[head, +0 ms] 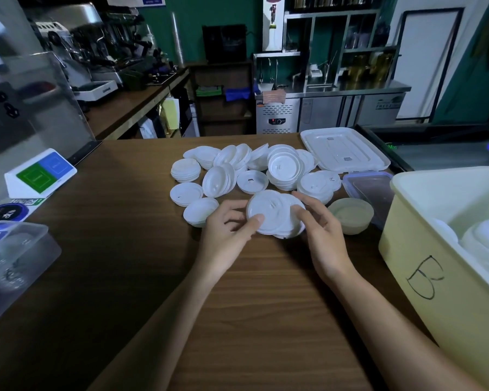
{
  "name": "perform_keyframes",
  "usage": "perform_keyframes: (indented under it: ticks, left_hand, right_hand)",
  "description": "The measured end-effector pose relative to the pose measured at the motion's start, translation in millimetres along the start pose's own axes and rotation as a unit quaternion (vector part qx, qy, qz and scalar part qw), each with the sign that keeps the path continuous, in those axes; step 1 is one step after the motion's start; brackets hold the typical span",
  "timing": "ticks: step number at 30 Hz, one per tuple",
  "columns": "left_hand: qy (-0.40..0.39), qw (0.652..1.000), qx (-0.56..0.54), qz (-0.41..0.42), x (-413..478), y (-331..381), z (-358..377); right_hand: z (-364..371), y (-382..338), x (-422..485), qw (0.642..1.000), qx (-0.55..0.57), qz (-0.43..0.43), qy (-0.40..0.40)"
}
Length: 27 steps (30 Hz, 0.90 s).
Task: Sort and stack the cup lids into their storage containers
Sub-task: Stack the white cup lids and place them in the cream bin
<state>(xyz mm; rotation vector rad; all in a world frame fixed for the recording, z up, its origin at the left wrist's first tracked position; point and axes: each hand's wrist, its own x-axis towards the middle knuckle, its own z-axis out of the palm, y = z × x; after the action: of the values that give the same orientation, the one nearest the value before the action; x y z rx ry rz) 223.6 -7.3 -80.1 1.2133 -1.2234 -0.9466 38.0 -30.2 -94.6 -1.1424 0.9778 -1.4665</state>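
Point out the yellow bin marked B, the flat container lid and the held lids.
yellow bin marked B (412,244): head view, front wall.
flat container lid (345,150): head view, top face.
held lids (268,211): head view, top lid's face.

lid pile (249,167) mid-counter (124,249), tray (345,149) behind-right, bin (435,263) far right, lids (486,241) inside

One wide-angle camera, worn on the head, looks forward and down from close above the desk (251,306).

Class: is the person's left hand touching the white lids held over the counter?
Touching. The head view shows the left hand with its thumb lying on top of the lid stack.
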Motion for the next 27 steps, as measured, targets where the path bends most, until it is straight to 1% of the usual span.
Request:
perform_keyframes:
  ticks: [4,5,9,11,12,14,17,19,22,27]
  left_hand:
    - [0.007,1.000,0.009,-0.011,-1.0,-5.7,5.4]
    - [0.011,1.000,0.025,-0.010,-1.3,-6.8,6.1]
    - [0.019,0.988,0.152,0.005,-5.8,-6.8,6.6]
    - [0.015,0.986,0.164,0.001,-4.8,-7.7,5.7]
    - [0.011,0.988,0.154,-0.001,-3.3,-8.0,4.2]
    - [-0.014,0.995,0.097,-0.006,-0.6,-6.5,1.0]
    - [-0.086,0.996,-0.006,-0.031,0.1,-1.1,-1.3]
    - [-0.105,0.993,-0.020,-0.043,0.7,-0.6,-2.6]
    - [-0.076,0.996,-0.022,-0.049,2.3,-5.2,-2.5]
    - [-0.026,0.998,-0.026,-0.042,0.6,-5.5,2.8]
  right_hand:
    - [2.7,-0.1,-2.9,1.000,0.001,0.007,-0.023]
    - [3.8,-0.3,-4.3,0.999,-0.006,0.002,-0.031]
    - [2.5,-1.3,-6.4,0.999,-0.028,-0.011,-0.045]
    - [1.2,-2.3,-5.9,0.998,-0.032,-0.018,-0.052]
    - [1.2,-3.0,-5.6,0.998,-0.033,-0.020,-0.058]
    - [2.3,-4.2,-6.2,0.996,-0.034,-0.020,-0.074]
    - [3.1,-4.3,-7.7,0.995,-0.020,-0.010,-0.097]
    - [3.3,-3.9,-7.7,0.995,-0.024,-0.007,-0.094]
    - [3.1,-2.9,-7.5,0.994,-0.052,-0.015,-0.096]
    - [3.4,-2.8,-8.5,0.994,-0.024,0.011,-0.104]
